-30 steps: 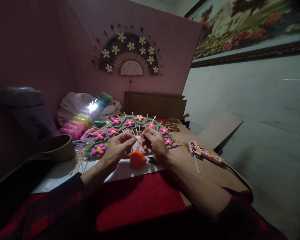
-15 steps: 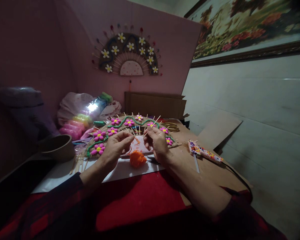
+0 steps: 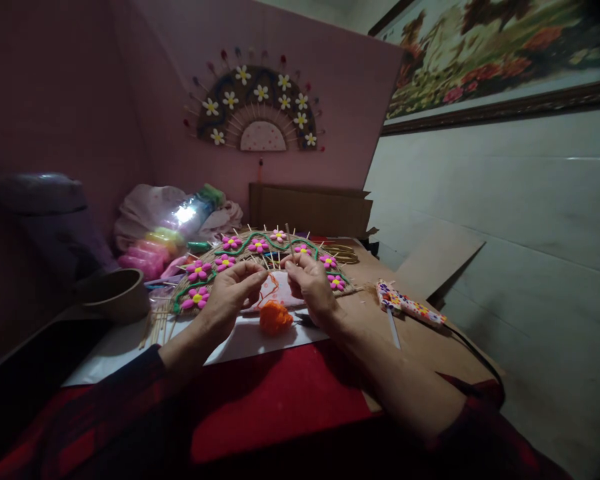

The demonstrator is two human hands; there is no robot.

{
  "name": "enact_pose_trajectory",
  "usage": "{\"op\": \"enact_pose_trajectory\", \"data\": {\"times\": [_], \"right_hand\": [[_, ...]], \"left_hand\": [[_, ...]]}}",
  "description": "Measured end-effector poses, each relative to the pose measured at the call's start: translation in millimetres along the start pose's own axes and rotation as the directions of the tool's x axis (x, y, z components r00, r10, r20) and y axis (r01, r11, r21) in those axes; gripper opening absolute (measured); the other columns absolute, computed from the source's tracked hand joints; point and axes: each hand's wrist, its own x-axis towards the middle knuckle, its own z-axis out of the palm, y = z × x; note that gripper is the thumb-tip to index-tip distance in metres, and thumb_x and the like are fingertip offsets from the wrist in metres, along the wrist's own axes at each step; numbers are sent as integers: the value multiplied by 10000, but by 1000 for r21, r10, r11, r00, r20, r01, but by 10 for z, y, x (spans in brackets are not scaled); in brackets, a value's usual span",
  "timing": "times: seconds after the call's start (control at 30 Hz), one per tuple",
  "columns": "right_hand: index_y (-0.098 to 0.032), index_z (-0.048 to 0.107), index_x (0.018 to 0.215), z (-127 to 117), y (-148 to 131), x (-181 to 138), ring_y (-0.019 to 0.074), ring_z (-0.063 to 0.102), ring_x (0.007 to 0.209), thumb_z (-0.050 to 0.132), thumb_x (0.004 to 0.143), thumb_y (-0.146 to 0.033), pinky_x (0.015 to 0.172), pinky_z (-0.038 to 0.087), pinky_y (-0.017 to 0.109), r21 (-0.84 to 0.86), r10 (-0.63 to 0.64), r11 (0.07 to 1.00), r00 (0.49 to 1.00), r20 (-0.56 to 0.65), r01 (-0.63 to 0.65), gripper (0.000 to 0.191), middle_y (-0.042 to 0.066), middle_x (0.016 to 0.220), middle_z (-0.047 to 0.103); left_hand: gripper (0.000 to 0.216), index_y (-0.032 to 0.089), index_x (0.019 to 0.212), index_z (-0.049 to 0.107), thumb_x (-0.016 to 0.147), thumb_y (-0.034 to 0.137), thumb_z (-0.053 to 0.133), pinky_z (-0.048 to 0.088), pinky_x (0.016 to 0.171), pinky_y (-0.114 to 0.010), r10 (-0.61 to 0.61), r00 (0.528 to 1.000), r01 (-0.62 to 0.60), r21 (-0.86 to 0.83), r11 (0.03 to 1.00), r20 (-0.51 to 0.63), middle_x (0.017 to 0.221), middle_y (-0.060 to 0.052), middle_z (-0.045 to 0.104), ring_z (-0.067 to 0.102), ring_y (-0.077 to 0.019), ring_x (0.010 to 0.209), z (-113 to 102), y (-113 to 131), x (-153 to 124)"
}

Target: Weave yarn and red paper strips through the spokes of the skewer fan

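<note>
My left hand (image 3: 236, 287) is closed in a pinch on a strand of orange yarn (image 3: 271, 285), which hangs in a loop toward an orange yarn ball (image 3: 275, 319). Between the thumb and fingers of my right hand (image 3: 311, 283) is a thin wooden stick (image 3: 289, 237), its top end pointing up. Both hands hover close together in front of a fan-shaped decoration (image 3: 243, 235) with pink flowers, a green wavy line and sticks round its edge. Part of its pale pink centre is hidden behind my hands.
A glue gun (image 3: 410, 307) with a flowered cover lies on cardboard at right. Loose sticks (image 3: 156, 325) and a cardboard ring (image 3: 117, 297) are at left. Behind are bagged colourful clay (image 3: 167, 233) and a folded cardboard (image 3: 310, 210). A similar white-flowered fan (image 3: 253, 83) hangs on the wall.
The stick in my right hand has swung from slanting rightward to nearly upright, and my right hand has shifted slightly left. My left hand stays almost still, with the yarn strand hanging more loosely.
</note>
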Motion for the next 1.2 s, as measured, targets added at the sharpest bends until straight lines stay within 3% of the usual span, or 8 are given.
{"op": "enact_pose_trajectory", "data": {"times": [0.2, 0.43, 0.63, 0.73, 0.93, 1.1, 1.2], "right_hand": [[-153, 565, 679, 26, -29, -45, 50, 300, 403, 607, 723, -348, 383, 226, 181, -184, 108, 979, 991, 82, -92, 204, -80, 464, 413], [-173, 499, 617, 28, -22, -26, 40, 255, 356, 571, 751, -338, 358, 178, 180, -100, 99, 991, 994, 53, -93, 224, -98, 410, 364], [-163, 532, 663, 21, -19, -29, 38, 254, 356, 645, 703, -376, 335, 160, 170, -142, 145, 981, 987, 71, -134, 245, -100, 415, 375], [-169, 501, 668, 13, -27, -13, 30, 236, 351, 635, 705, -364, 333, 150, 164, -48, 154, 987, 985, 74, -151, 240, -106, 425, 363], [-198, 389, 649, -29, -70, -4, 21, 121, 363, 642, 701, -362, 341, 95, 163, 165, 249, 944, 945, 210, -285, 306, -134, 435, 259], [-178, 513, 756, -14, -43, -8, 31, 183, 328, 686, 664, -491, 317, 142, 164, -7, 262, 965, 957, 125, -263, 369, -129, 387, 317], [-162, 549, 731, 9, -34, -10, 33, 254, 336, 726, 618, -458, 324, 208, 162, -110, 248, 965, 965, 84, -238, 363, -112, 398, 371]], "left_hand": [[205, 150, 704, 586, 705, 319, 702, 217, 397, -169, 4, 1000, -4, -2, 1000, 3, 481, 60, 448, 348, -42, 411, -11, -7, 5], [205, 150, 694, 573, 721, 318, 686, 205, 398, -169, -3, 1000, 2, 5, 1000, 7, 483, 63, 429, 341, -41, 407, -10, 3, 13], [208, 148, 695, 577, 710, 320, 692, 212, 396, -170, 5, 1000, -4, 8, 1000, -3, 488, 59, 438, 348, -43, 411, -7, 14, 7], [217, 143, 679, 569, 701, 316, 698, 215, 396, -168, 1, 1000, -1, 20, 1000, -4, 478, 62, 429, 345, -42, 410, -3, 12, 5], [224, 138, 678, 561, 692, 313, 699, 210, 392, -165, -9, 999, 10, 33, 999, -30, 479, 63, 431, 344, -41, 407, 5, 13, 5], [233, 138, 683, 557, 690, 320, 702, 207, 391, -166, 0, 1000, 1, 27, 1000, -24, 478, 66, 428, 335, -39, 404, -1, 16, 4], [237, 139, 687, 560, 689, 325, 706, 224, 397, -166, 1, 1000, 0, 37, 999, -21, 472, 67, 426, 344, -41, 409, -10, 9, 4]]}}
